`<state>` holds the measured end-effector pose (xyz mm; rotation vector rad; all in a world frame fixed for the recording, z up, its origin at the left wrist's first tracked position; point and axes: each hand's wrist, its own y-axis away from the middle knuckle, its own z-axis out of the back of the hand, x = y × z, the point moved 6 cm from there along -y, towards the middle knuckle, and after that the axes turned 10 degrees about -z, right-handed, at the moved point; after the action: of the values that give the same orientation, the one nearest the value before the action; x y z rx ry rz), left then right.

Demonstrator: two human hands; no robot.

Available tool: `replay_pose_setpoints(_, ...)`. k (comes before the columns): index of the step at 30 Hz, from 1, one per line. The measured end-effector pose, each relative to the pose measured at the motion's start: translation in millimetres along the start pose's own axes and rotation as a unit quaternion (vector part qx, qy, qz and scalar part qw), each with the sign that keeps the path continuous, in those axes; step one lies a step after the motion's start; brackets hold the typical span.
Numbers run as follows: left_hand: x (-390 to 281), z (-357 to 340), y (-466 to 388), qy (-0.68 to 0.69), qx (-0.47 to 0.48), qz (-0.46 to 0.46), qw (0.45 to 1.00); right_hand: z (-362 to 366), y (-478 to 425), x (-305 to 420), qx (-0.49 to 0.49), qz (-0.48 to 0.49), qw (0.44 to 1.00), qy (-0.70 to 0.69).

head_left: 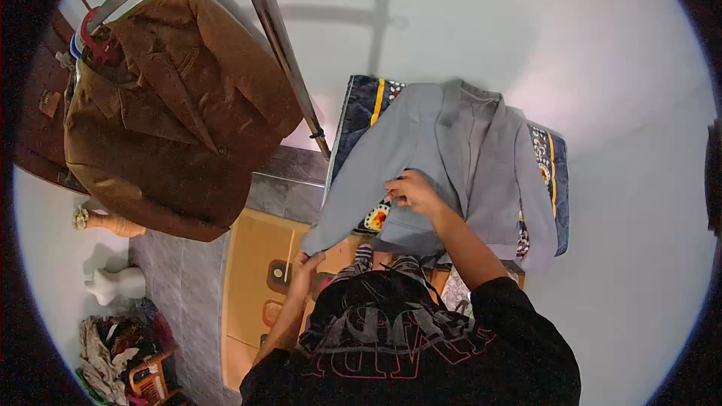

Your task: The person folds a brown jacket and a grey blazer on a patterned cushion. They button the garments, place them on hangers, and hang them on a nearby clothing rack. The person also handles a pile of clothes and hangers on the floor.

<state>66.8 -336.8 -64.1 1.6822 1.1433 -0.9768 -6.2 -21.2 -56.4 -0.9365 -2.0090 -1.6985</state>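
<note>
A grey suit jacket (pixel 417 141) lies front side up over a dark patterned padded cloth (pixel 352 118), its collar away from me. My left hand (pixel 306 266) grips the cuff end of the sleeve on the left, which is stretched down and outward. With bent fingers, my right hand (pixel 413 190) touches the jacket where that sleeve meets the body; whether it pinches the fabric I cannot tell. Between sleeve and body the patterned cloth shows. The jacket's other sleeve (pixel 536 203) hangs along the right side.
Brown jackets (pixel 163 124) hang from a metal rack (pixel 276 39) at the left, close to the padded cloth. Below them stand a white mannequin form (pixel 118 286) and an orange plastic basket (pixel 149 380) by heaped clothes. A yellow-orange mat (pixel 254 270) covers part of the floor.
</note>
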Motion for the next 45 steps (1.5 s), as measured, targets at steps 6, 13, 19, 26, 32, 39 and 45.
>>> replay_pose_setpoints(6, 26, 33, -17, 0.152, -0.101, 0.123, 0.975, -1, 10, 13, -0.046, 0.005, 0.999, 0.026)
replay_pose_setpoints(13, 14, 28, -23, 0.235, -0.138, 0.07, 0.96, -1, 8, 6, -0.089, 0.011, 0.995, 0.042)
replay_pose_setpoints(19, 26, 29, -24, 0.16, -0.146, 0.106, 0.97, 0, 4, 9, -0.14, 0.019, 0.984, 0.104)
replay_pose_setpoints(26, -16, 41, -21, -0.268, -0.224, -0.218, 0.911, -5, 56, 80, -0.281, 0.16, 0.829, 0.457)
replay_pose_setpoints(32, -96, -123, -112, -0.43, 0.188, -0.334, 0.818, 33, 6, 142, -0.407, 0.477, 0.582, 0.518)
replay_pose_setpoints(39, -42, -143, -138, -0.605, 0.261, -0.392, 0.642, 48, -50, 122, -0.306, 0.364, 0.595, 0.648)
replay_pose_setpoints(45, -10, -36, -82, -0.559, 0.22, -0.275, 0.751, 50, -50, 119, -0.314, 0.348, 0.61, 0.639)
